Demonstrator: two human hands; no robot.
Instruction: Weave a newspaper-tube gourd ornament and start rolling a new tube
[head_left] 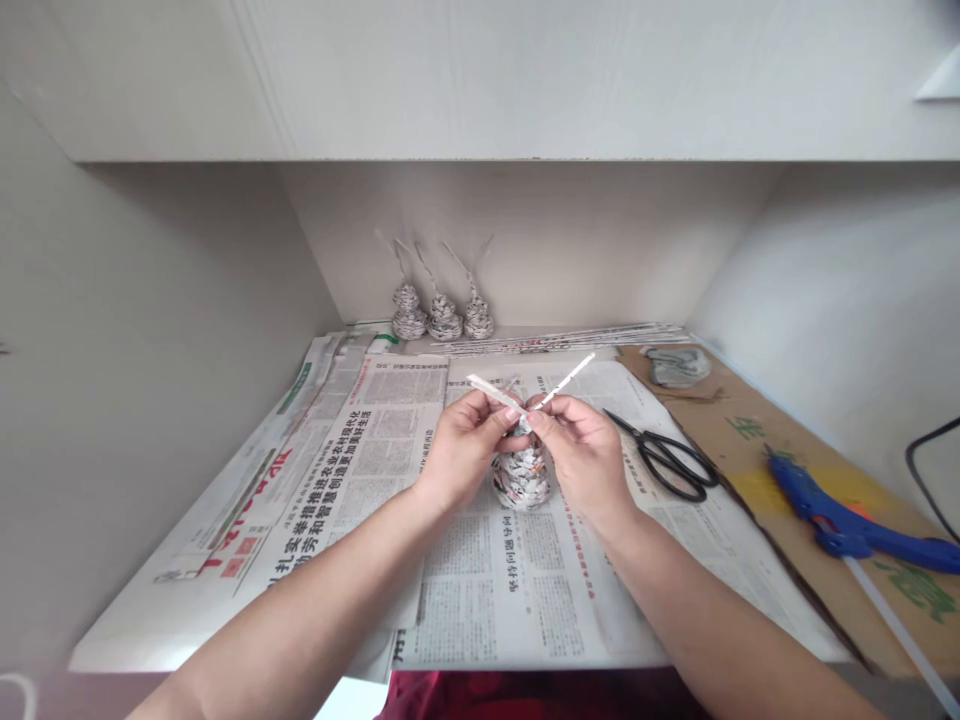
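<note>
Rounded woven newsprint body [523, 482], upright over newspaper [465, 590], two paper strips [568, 381] splayed above.

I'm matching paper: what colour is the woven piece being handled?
The woven piece is greyish white, dark-flecked; head view shows it.

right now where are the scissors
In the head view, the scissors lie right of centre on the newspaper, between the right hand and the blue glue gun.

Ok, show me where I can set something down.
Free: newspaper between the left wall and left forearm, and from there to the right forearm, nearer than the woven piece. Crowded: the right, with scissors, and a blue glue gun on cardboard; the back, with three woven gourds and paper sticks.
</note>
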